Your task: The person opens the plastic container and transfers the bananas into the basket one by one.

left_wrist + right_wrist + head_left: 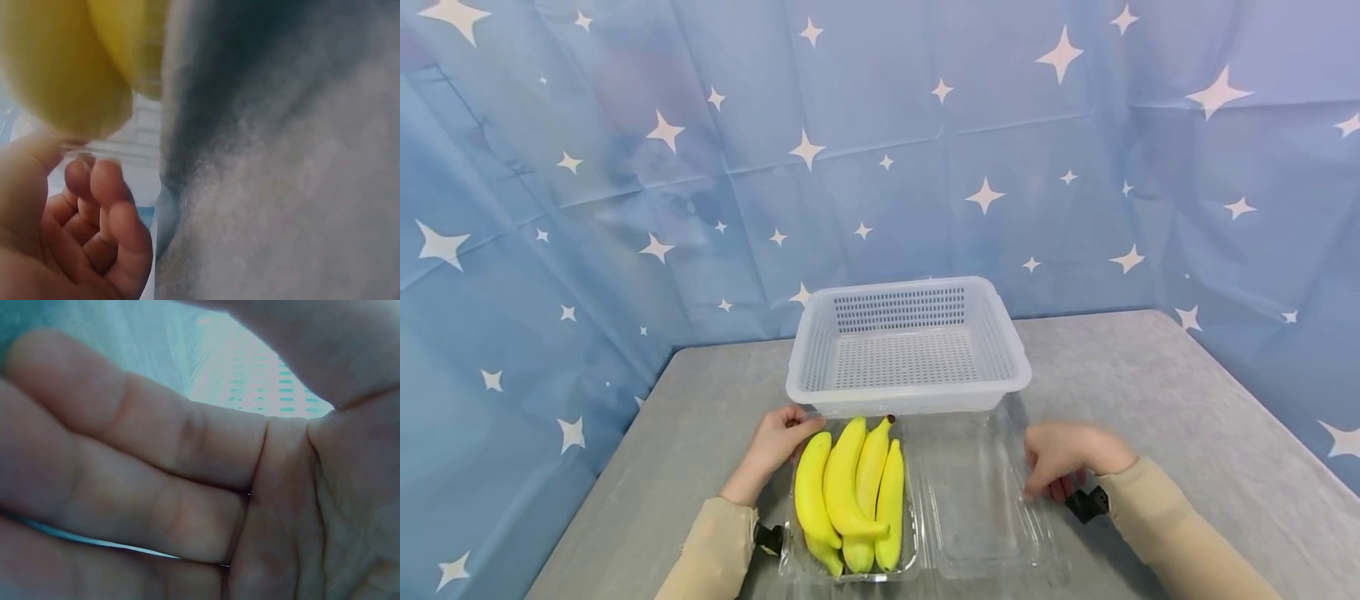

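A pile of bananas is lying in a clear plastic box on the grey table, and the box's lid is lying open to the right, apparently joined to it along the side between them. A white basket is standing just behind both.

The left hand is pinching the box's rim near its far left corner, thumb against fingertips. The right hand is hanging at the lid's right edge, well apart from the left; its fingers are reaching out loosely and its thumb is standing away from them. It is showing blurred, so I cannot tell whether the fingertips are touching the lid.

The step in hand seems to be managing the opened box, with the left hand steadying the filled side and the right attending to the lid. Should the lid be going over, the next move would be calling for the right fingers to be catching its outer edge while the left is holding the box; the stacked bananas might be getting in its way.
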`<state>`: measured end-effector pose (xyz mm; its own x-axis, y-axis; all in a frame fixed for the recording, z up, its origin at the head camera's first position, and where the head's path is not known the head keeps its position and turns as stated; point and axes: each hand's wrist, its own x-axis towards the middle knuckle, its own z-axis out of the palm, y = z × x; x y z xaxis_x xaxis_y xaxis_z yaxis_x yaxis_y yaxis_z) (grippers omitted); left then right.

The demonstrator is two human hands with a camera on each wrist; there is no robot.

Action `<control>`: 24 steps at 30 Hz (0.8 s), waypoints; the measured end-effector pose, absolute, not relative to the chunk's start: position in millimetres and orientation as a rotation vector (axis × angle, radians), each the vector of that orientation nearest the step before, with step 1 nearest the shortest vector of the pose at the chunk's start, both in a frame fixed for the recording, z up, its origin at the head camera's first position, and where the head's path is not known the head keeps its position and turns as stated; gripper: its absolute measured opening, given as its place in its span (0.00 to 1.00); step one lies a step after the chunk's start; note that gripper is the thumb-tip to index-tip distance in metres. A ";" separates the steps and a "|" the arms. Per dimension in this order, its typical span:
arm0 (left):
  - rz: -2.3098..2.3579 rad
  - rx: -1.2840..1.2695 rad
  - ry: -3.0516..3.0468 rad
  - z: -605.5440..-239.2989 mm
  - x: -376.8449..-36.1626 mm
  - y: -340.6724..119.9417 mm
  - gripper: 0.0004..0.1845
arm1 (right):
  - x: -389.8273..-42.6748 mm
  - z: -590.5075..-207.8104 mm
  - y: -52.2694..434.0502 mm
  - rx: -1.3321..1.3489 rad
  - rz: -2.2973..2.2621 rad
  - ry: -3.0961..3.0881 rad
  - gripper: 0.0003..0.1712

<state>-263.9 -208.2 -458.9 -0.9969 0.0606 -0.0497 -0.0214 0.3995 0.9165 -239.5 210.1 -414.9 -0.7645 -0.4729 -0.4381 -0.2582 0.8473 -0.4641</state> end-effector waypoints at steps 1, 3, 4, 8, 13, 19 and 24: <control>1.680 0.049 2.556 -460.0 -263.8 -209.7 0.16 | -239.6 -415.5 209.9 -0.531 -0.517 2.464 0.14; 1.673 0.086 2.528 -461.7 -263.2 -213.5 0.17 | -239.9 -416.5 209.3 -0.528 -0.523 2.457 0.13; 1.671 0.109 2.508 -463.3 -263.2 -216.0 0.17 | -240.0 -416.9 209.0 -0.529 -0.525 2.453 0.13; 1.703 0.175 2.350 -467.3 -262.9 -226.5 0.17 | -240.1 -416.9 208.2 -0.537 -0.533 2.443 0.13; 1.806 0.256 2.110 -473.1 -264.3 -238.6 0.16 | -239.1 -414.7 208.0 -0.535 -0.539 2.443 0.13; 1.887 0.394 1.950 -478.1 -266.4 -245.5 0.11 | -236.6 -411.8 207.2 -0.517 -0.532 2.456 0.14; 1.900 0.432 1.930 -478.3 -267.5 -245.7 0.09 | -234.7 -412.2 209.2 -0.506 -0.523 2.479 0.14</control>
